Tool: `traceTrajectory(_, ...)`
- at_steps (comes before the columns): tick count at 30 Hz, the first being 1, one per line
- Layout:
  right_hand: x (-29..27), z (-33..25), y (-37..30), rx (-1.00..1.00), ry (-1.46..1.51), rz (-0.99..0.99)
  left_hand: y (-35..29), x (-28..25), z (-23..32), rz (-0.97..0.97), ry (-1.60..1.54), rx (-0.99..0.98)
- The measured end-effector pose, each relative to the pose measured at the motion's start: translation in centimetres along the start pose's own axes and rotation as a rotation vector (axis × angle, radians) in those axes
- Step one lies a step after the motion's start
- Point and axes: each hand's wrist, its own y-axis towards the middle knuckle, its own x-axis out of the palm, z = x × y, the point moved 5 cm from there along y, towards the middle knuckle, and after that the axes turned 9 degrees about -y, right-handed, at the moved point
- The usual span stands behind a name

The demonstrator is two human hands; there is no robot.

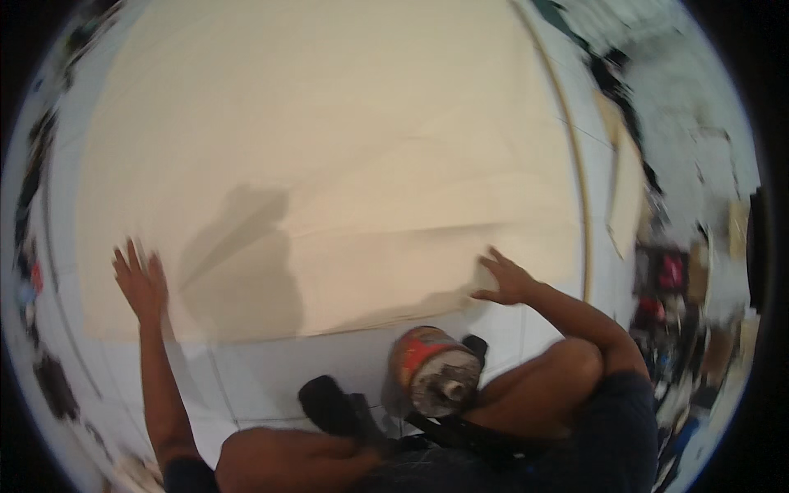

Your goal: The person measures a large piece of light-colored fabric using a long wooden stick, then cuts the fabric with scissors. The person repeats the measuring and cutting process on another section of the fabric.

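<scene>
A white tiled floor (271, 366) is crossed by thin dark joints and is largely covered by a broad cream cloth sheet (353, 107). Soft creases are seen across the nearer half of the sheet, and a dark shadow is cast on it toward the left. At the right, a pale wall (690, 107) is fronted by mixed clutter (670, 329), too blurred to be sorted; more is lined up along the far left rim.

The sheet's right side is flanked by a thin tan strip (575, 148), beyond which a long beige piece (629, 193) is laid. Tile is left showing along the left side and between the near edge and the knees, where room is partly taken up by a round canister (436, 370) banded in red and orange.

The left hand (141, 287) is placed at the sheet's near left corner area, fingers spread and extended. The right hand (507, 279) is held near the lower right part, fingers parted and slightly bent. Whether the cloth is pressed by either cannot be told.
</scene>
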Motion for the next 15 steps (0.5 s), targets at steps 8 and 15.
traceTrajectory(8,2.7,1.6,-0.1,-0.092,0.226,0.421,-10.4,-0.2,17.6,-0.315,-0.057,0.204)
traceTrajectory(15,4.1,2.9,-0.4,-0.135,0.203,0.603,-8.7,-0.7,18.5,-0.440,-0.042,0.233)
